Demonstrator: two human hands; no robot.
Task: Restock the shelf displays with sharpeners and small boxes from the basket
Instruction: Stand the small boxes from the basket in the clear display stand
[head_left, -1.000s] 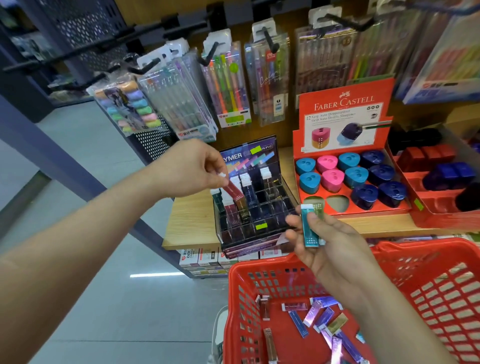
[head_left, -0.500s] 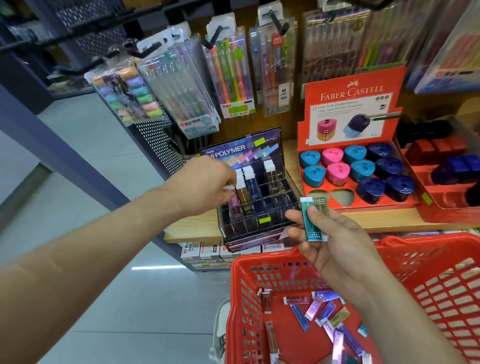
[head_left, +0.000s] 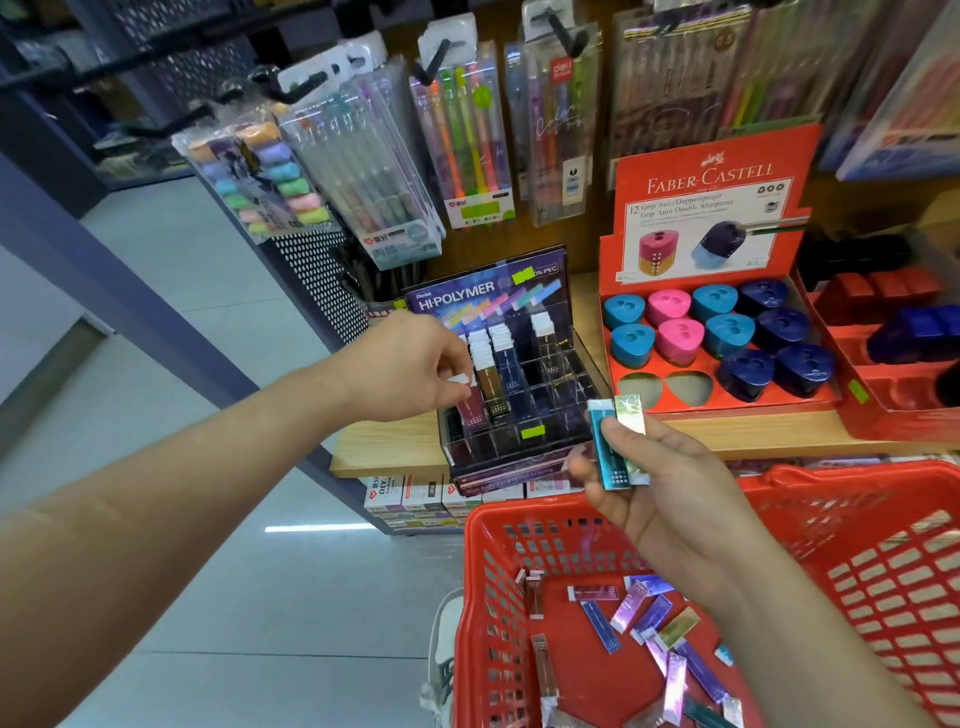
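Observation:
My left hand (head_left: 410, 366) pinches the white end of a dark red small box (head_left: 470, 402) that stands in the left column of the clear Hi-Polymer display (head_left: 511, 374). Above the near rim of the red basket (head_left: 852, 551), my right hand (head_left: 670, 486) grips a teal small box (head_left: 608, 449) with a silvery-green one (head_left: 632, 415) behind it. Several more small boxes (head_left: 649, 618) lie loose on the basket floor. The red Faber-Castell tray (head_left: 711, 332) holds teal, pink and navy sharpeners, with two vacant slots (head_left: 665, 389) in its front row.
Packs of pens (head_left: 467, 140) and erasers (head_left: 254, 176) hang on hooks above the wooden shelf (head_left: 384, 452). A second red tray (head_left: 904, 343) with red and blue items stands at the right. Boxed goods (head_left: 415, 501) sit under the shelf; grey floor lies to the left.
My left hand has lowered the dark red box from a tilt above the display down into its left column. My right hand holds its boxes in the same place.

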